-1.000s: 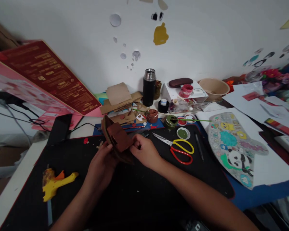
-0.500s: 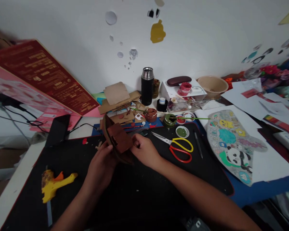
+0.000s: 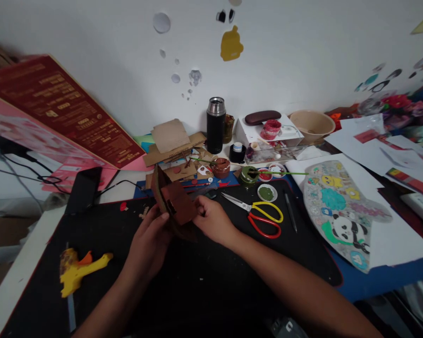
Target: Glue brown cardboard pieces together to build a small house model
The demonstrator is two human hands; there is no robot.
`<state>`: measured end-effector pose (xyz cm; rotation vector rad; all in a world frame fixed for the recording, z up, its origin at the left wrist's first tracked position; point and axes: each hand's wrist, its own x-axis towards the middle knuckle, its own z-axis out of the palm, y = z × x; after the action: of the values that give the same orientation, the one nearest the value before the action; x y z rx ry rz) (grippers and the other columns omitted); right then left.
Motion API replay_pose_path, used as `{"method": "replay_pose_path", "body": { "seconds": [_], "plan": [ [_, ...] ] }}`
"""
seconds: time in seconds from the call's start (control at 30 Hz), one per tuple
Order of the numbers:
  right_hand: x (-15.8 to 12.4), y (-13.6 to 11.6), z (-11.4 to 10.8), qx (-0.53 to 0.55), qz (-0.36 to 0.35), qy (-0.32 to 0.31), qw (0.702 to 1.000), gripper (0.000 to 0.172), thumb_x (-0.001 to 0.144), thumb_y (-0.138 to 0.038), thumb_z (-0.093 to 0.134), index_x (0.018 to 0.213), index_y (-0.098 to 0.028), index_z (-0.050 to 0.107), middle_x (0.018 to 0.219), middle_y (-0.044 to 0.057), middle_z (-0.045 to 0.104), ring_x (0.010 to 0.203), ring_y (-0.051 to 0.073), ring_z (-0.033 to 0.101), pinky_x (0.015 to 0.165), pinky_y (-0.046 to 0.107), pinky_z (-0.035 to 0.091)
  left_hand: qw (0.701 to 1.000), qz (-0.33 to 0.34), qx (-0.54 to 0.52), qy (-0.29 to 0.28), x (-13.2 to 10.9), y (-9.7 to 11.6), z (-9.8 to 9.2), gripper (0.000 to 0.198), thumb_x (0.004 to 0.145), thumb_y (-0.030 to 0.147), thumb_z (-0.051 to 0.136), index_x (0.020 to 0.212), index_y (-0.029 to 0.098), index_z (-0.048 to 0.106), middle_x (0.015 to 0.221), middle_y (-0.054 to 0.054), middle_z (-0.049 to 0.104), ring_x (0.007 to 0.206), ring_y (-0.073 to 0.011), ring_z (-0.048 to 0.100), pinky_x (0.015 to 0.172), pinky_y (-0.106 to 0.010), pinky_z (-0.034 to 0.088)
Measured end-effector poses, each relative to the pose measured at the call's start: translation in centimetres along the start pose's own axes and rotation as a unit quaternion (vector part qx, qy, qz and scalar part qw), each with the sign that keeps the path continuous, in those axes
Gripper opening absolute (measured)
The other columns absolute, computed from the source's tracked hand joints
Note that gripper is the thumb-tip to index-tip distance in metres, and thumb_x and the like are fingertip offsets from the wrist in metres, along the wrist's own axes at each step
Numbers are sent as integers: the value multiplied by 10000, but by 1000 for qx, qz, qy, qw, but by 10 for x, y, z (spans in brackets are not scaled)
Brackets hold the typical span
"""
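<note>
A small brown-painted cardboard model (image 3: 179, 203), with a slot cut in one flat panel and a raised sloping edge, is held above the black mat (image 3: 204, 300). My left hand (image 3: 153, 232) grips it from the lower left, thumb on the near face; its other fingers are partly hidden. On the right side, my right hand (image 3: 211, 218) pinches the edge of the flat panel with curled fingers. Scissors (image 3: 254, 213) with one yellow and one red handle lie open on the mat, right of my right hand. A yellow hot glue gun (image 3: 75, 272) rests at the left.
Behind the hands stand a black thermos (image 3: 215, 129), a brown paint jar (image 3: 221, 167), a green paint jar (image 3: 248, 176) with a brush across it, and cardboard scraps (image 3: 171, 136). A pen (image 3: 290, 211) and a painted panda cutout (image 3: 338, 206) lie to the right. A phone (image 3: 84, 190) leans at left.
The brown cardboard model has tilted slightly and shifted a little to the right in my hands. Both hands keep their hold; the view has moved very slightly.
</note>
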<state>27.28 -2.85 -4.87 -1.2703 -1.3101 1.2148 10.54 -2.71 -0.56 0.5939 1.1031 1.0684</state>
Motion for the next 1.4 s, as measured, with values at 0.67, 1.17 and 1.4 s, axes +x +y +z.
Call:
{"method": "replay_pose_path", "body": {
  "seconds": [0.67,1.17,1.4],
  "plan": [
    [-3,5,4,-2,0,8,1000,46,849,-219,620,890,-210,601,724,-43,575,646,130,498,583,220,369,1000,12,-22,8,-9,-3,1,528,671,341,908,1156,244,725,1200,-69,748,1165,-336,678,948,-430,584],
    [-4,-1,-3,-36,-17,-40,998,49,826,-141,618,822,-184,642,727,-32,611,673,140,518,628,238,389,996,-11,0,-83,-5,0,-14,552,743,467,882,1227,250,731,1284,-86,741,1213,-329,659,995,-408,549],
    [-3,-4,-7,37,29,-122,991,34,846,-200,681,861,-175,663,777,-15,666,667,128,564,601,223,427,995,-55,28,-73,4,11,-39,512,723,463,916,1132,192,770,1157,-108,792,1042,-318,740,886,-384,595]
  ]
}}
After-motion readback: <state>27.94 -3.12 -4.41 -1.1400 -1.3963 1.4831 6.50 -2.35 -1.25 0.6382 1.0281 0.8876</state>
